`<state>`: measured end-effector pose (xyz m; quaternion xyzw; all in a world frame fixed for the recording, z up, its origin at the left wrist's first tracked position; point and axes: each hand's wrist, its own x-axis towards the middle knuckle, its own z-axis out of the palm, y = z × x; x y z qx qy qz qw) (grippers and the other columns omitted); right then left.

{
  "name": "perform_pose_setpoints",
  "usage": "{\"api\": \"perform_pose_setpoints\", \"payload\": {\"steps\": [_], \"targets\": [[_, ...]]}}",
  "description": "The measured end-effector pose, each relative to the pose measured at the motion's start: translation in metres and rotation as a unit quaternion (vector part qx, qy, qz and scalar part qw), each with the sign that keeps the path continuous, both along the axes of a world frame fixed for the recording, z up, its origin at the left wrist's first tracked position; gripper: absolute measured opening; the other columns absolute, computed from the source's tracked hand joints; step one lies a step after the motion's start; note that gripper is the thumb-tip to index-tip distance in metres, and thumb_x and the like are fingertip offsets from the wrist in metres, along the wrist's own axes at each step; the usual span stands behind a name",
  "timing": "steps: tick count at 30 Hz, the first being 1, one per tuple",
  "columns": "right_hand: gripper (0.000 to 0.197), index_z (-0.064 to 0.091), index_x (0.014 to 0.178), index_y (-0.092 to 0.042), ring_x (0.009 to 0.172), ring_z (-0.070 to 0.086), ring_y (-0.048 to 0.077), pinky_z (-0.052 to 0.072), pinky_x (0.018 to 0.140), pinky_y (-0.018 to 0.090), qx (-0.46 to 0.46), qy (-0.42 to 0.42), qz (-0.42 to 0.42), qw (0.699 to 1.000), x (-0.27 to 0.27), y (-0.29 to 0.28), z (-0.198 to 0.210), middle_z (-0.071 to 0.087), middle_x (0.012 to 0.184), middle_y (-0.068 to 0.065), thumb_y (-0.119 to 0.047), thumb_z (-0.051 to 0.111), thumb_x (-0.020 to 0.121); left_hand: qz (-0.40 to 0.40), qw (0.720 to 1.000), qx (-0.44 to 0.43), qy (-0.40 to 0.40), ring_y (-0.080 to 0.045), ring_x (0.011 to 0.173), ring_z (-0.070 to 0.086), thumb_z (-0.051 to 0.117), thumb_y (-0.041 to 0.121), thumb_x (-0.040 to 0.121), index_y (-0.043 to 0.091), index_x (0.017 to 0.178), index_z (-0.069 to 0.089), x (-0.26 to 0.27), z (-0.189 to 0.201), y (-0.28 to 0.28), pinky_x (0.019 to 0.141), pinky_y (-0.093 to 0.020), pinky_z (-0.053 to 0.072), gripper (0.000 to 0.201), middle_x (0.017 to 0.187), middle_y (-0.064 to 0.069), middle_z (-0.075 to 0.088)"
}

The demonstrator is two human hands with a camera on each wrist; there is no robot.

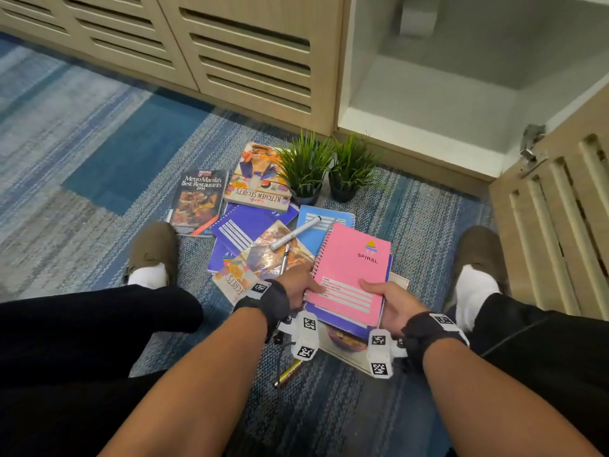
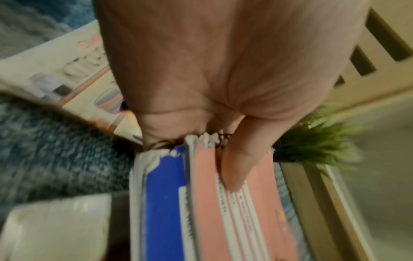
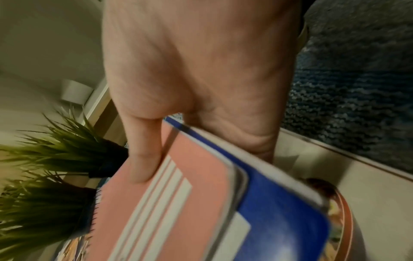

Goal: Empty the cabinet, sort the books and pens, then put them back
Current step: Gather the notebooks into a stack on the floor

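Observation:
Both hands hold a small stack of spiral notebooks above the carpet: a pink notebook on top of a blue one. My left hand grips the spiral edge, thumb on the pink cover. My right hand grips the near right corner, thumb on top. More books and blue notebooks lie scattered ahead, with a silver marker and a pen on them. The cabinet stands open at the upper right.
Two small potted plants stand on the carpet before the cabinet. The open slatted door is at the right. My feet flank the pile. A book with a bowl picture and a pen lie under my wrists.

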<state>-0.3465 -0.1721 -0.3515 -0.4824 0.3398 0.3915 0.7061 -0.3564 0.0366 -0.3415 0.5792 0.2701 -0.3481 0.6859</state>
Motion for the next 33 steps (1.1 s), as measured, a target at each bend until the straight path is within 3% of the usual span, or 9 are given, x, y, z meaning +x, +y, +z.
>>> {"api": "perform_pose_setpoints", "payload": {"steps": [2, 4, 7, 11, 18, 21, 24, 29, 33], "targets": [[0.030, 0.061, 0.127, -0.007, 0.081, 0.076, 0.030, 0.060, 0.080, 0.046, -0.009, 0.008, 0.004, 1.000, 0.000, 0.007, -0.011, 0.077, 0.100, 0.017, -0.004, 0.056, 0.097, -0.110, 0.979, 0.165, -0.048, -0.031, 0.101, 0.063, 0.065, -0.001, 0.084, 0.001, 0.111, 0.063, 0.012, -0.001, 0.007, 0.086, -0.039, 0.055, 0.027, 0.113, -0.014, 0.066], [0.031, 0.058, 0.129, -0.003, 0.088, 0.073, 0.033, 0.058, 0.081, 0.047, -0.042, 0.008, 0.016, 0.999, 0.000, 0.015, -0.025, 0.073, 0.111, 0.022, 0.000, 0.052, 0.099, -0.201, 0.917, 0.332, -0.095, -0.023, 0.085, 0.061, 0.067, 0.021, 0.082, 0.010, 0.091, 0.065, 0.026, -0.004, 0.024, 0.074, -0.028, 0.053, 0.014, 0.093, -0.005, 0.066], [0.037, 0.055, 0.133, 0.006, 0.096, 0.066, 0.038, 0.054, 0.087, 0.051, -0.102, -0.015, 0.013, 0.995, -0.003, 0.020, -0.050, 0.064, 0.127, 0.029, 0.005, 0.053, 0.096, -0.141, 0.857, 0.476, -0.137, -0.025, 0.088, 0.065, 0.059, 0.022, 0.084, 0.014, 0.089, 0.069, 0.049, -0.003, 0.068, 0.075, -0.030, 0.053, 0.013, 0.092, -0.005, 0.071], [0.027, 0.062, 0.119, 0.003, 0.088, 0.067, 0.036, 0.056, 0.079, 0.047, -0.127, -0.006, 0.006, 0.992, -0.010, 0.018, -0.063, 0.070, 0.111, 0.025, 0.005, 0.057, 0.093, -0.057, 0.803, 0.582, -0.114, -0.031, 0.099, 0.062, 0.049, 0.013, 0.089, 0.011, 0.102, 0.064, 0.081, -0.007, 0.134, 0.084, -0.036, 0.046, 0.019, 0.101, -0.016, 0.067], [0.029, 0.067, 0.116, -0.003, 0.091, 0.068, 0.037, 0.056, 0.078, 0.043, -0.112, 0.017, -0.030, 0.993, -0.016, 0.011, -0.083, 0.072, 0.111, 0.021, 0.003, 0.060, 0.088, -0.216, 0.764, 0.607, -0.014, -0.039, 0.133, 0.043, 0.059, 0.031, 0.087, 0.009, 0.143, 0.034, 0.099, -0.045, 0.180, 0.108, -0.045, 0.035, 0.065, 0.144, -0.019, 0.046], [0.031, 0.067, 0.116, -0.004, 0.093, 0.068, 0.037, 0.055, 0.083, 0.046, -0.115, 0.017, -0.031, 0.993, -0.015, 0.012, -0.086, 0.072, 0.111, 0.021, 0.003, 0.061, 0.087, -0.241, 0.719, 0.652, 0.013, -0.040, 0.143, 0.025, 0.067, 0.047, 0.084, 0.009, 0.151, 0.020, 0.103, -0.050, 0.175, 0.118, -0.050, 0.021, 0.090, 0.153, -0.022, 0.030], [0.029, 0.067, 0.114, -0.003, 0.100, 0.067, 0.043, 0.053, 0.091, 0.054, -0.125, 0.016, -0.028, 0.992, -0.013, 0.014, -0.089, 0.072, 0.111, 0.024, 0.004, 0.063, 0.086, -0.193, 0.717, 0.670, 0.010, -0.042, 0.130, 0.043, 0.071, 0.031, 0.076, 0.011, 0.139, 0.032, 0.109, -0.041, 0.174, 0.109, -0.051, 0.035, 0.077, 0.134, -0.024, 0.051], [0.042, 0.067, 0.116, 0.001, 0.105, 0.067, 0.048, 0.052, 0.094, 0.061, -0.154, -0.001, -0.025, 0.988, -0.010, 0.017, -0.099, 0.070, 0.115, 0.027, 0.001, 0.070, 0.074, -0.221, 0.785, 0.576, 0.050, -0.038, 0.106, 0.063, 0.072, 0.021, 0.064, 0.003, 0.118, 0.063, 0.120, -0.006, 0.186, 0.092, -0.042, 0.052, 0.057, 0.114, -0.020, 0.065], [0.036, 0.066, 0.117, -0.001, 0.098, 0.069, 0.044, 0.054, 0.091, 0.059, -0.158, -0.020, -0.013, 0.987, -0.007, 0.019, -0.098, 0.072, 0.108, 0.023, 0.005, 0.063, 0.082, -0.326, 0.738, 0.588, 0.065, -0.025, 0.094, 0.066, 0.081, 0.033, 0.069, 0.012, 0.104, 0.073, 0.129, 0.002, 0.226, 0.090, -0.035, 0.055, 0.042, 0.094, -0.006, 0.063]]}}
